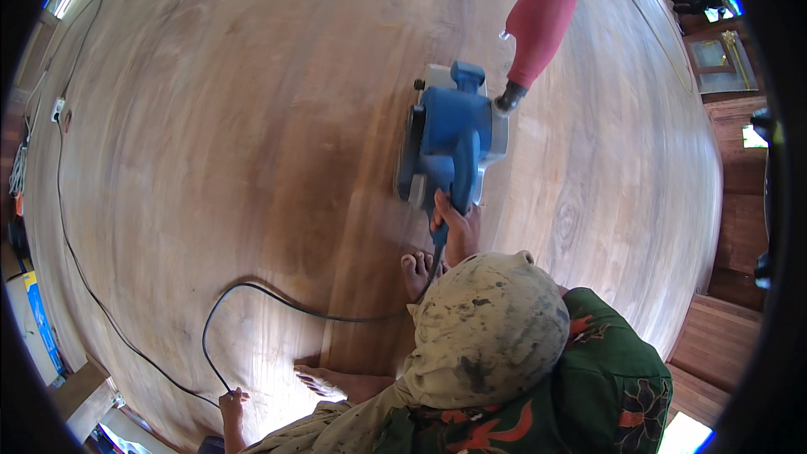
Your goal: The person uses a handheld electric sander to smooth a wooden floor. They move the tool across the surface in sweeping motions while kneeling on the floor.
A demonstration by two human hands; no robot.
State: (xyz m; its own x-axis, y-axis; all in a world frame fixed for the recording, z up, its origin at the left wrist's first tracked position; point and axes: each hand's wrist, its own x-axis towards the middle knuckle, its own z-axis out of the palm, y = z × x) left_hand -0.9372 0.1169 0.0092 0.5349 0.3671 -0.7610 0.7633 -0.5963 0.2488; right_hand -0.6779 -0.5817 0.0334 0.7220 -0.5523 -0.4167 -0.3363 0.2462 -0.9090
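Observation:
A blue belt sander (445,126) with a puffed-out red dust bag (545,25) rests on the wooden floor. My right hand (456,223) is wrapped round the sander's rear handle. At the lower left, my left hand (234,400) is closed on the black power cord (261,287). From that hand the cord loops over the floor towards the back of the sander. My bare feet (414,273) are on the boards behind the tool, one close to it and the other farther left. The sander's belt underneath is hidden.
The wooden floor (252,118) has darker and paler patches. Along the left, the cord runs to a white plug connection (58,109). A blue and yellow box (42,319) stands at the left edge. Wood panelling (740,235) lines the right, with a dark figure near the upper right opening.

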